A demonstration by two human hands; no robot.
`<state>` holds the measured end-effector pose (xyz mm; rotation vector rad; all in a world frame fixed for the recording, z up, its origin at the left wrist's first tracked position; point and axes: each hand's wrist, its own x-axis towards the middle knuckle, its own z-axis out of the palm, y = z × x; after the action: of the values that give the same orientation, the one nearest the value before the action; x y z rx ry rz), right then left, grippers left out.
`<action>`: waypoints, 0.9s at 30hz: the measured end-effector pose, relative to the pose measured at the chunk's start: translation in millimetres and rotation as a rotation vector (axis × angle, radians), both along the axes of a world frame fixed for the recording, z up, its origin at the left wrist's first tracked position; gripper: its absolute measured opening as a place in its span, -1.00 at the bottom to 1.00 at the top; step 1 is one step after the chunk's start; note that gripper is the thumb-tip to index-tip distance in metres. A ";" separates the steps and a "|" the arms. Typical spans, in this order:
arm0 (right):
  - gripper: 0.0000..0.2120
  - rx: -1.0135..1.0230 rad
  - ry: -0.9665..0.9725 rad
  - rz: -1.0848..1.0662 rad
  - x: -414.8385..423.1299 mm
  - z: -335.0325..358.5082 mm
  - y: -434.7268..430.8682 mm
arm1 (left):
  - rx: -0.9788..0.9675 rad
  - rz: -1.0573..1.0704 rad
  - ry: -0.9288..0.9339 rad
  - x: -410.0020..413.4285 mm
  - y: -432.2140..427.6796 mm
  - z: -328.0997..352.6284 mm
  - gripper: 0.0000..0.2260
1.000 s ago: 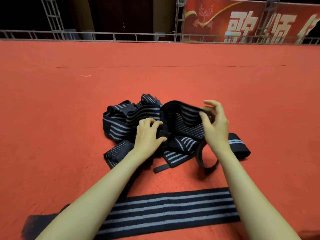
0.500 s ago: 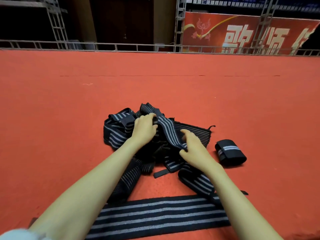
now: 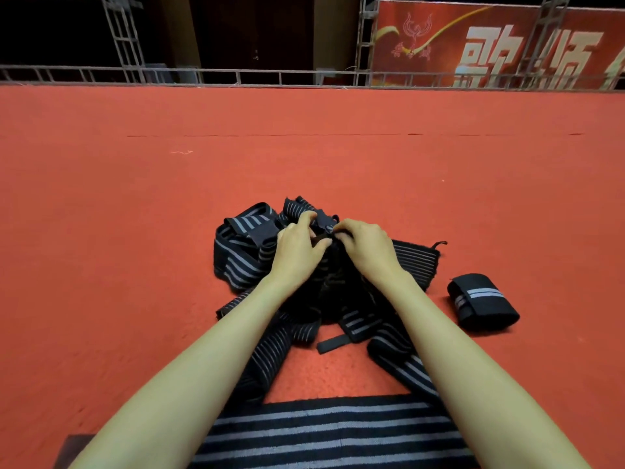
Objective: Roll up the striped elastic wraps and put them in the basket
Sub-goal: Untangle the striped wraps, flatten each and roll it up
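- The heap (image 3: 236, 255) of wraps sits mid-floor on the red carpet (image 3: 135, 214). It's black with grey stripes, loops going every which way.
- The left hand (image 3: 297, 248) and right hand (image 3: 367, 248) meet at the top of the heap. Fingers are curled, and both pinch the same dark tab (image 3: 326, 225) at one wrap's end, knuckles almost touching.
- Both forearms cross the near side of the heap, so its middle is mostly hidden. No way to count how many wraps are tangled in there.
- A rolled wrap (image 3: 480, 299), a tight little bundle on its side, lies to the right of the heap, clear of it.
- A flat wrap (image 3: 321, 431) lies stretched out crosswise nearest the person, under both arms, which cover most of its ends.
- A short black strap (image 3: 333, 343) pokes out of the heap's near edge onto bare carpet, between the heap and the flat wrap.
- Way back, a metal rail (image 3: 270, 76) runs along the carpet's far edge. A red banner (image 3: 507, 52) with big pale characters stands behind it on the right, and it's dark on the left.
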<state>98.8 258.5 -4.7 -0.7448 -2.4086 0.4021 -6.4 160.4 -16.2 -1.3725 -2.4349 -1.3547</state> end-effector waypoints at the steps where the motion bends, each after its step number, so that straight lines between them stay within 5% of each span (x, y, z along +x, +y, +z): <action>1: -0.82 -0.065 0.063 0.002 3.0 0.1 2.2 | 0.012 0.020 -0.013 1.0 2.8 1.4 -0.51; 6: -0.85 -0.235 0.252 -0.018 18.7 -5.5 5.9 | -0.054 0.131 0.116 -0.9 18.8 -5.4 -0.62; 9: -0.85 -0.318 0.400 -0.051 32.4 1.0 8.4 | -0.052 0.120 0.043 -7.2 18.8 -14.7 -0.73; 14: -0.87 -0.412 0.463 -0.084 42.1 1.7 10.8 | -0.116 0.089 -0.004 -10.9 21.5 -5.8 -0.73; 19: -0.90 -0.492 0.503 -0.082 41.8 -5.7 8.6 | -0.099 -0.102 -0.114 4.0 8.3 9.1 -0.50; 23: -0.92 -0.625 0.462 0.027 38.7 -7.7 3.4 | -0.102 -0.073 -0.008 25.7 6.7 12.6 -0.58; 27: -0.90 -0.520 0.445 -0.032 46.8 0.8 6.7 | -0.024 0.114 0.075 13.3 7.3 2.8 -0.77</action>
<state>145.6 265.3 -3.8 -0.8048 -1.8818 1.0831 6.9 167.7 -13.4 -1.2449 -2.4469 -1.2302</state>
